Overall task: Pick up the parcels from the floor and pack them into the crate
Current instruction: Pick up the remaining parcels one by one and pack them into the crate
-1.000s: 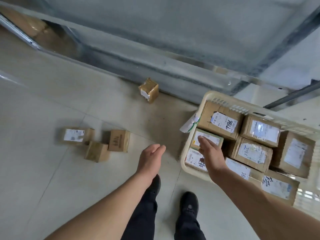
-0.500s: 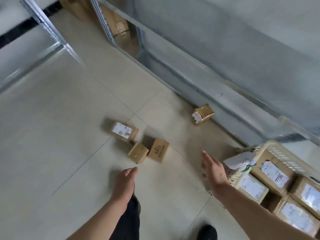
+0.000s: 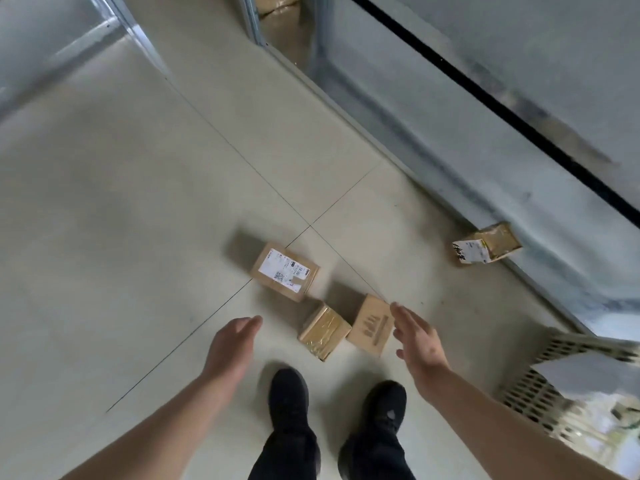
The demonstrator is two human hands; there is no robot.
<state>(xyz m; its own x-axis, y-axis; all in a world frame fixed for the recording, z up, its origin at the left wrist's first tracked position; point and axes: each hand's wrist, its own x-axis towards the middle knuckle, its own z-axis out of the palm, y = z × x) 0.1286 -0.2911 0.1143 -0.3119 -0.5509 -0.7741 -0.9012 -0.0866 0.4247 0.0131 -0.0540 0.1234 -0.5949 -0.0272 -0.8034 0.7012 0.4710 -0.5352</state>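
1. Pale tiled floor (image 3: pixel 104 237) fills the left and centre of the frame; thin grout lines cross near centre, and the left half lies bare.
2. Metal shelving base (image 3: pixel 450 126) runs diagonally from top centre to the right edge.
3. Labelled parcel (image 3: pixel 284 271), taped parcel (image 3: pixel 323 331) and printed parcel (image 3: pixel 371 325) cluster at lower centre, the latter two touching.
4. Fourth parcel (image 3: pixel 486 247) lies apart at the right, against the shelving base.
5. Crate (image 3: pixel 540 393) shows only its perforated corner at lower right.
6. Left hand (image 3: pixel 232 344) hovers empty, fingers relaxed, left of the cluster.
7. Right hand (image 3: pixel 417 337) hovers empty, fingers spread, just beside the printed parcel.
8. Black shoes (image 3: pixel 289 396) stand just below the cluster.
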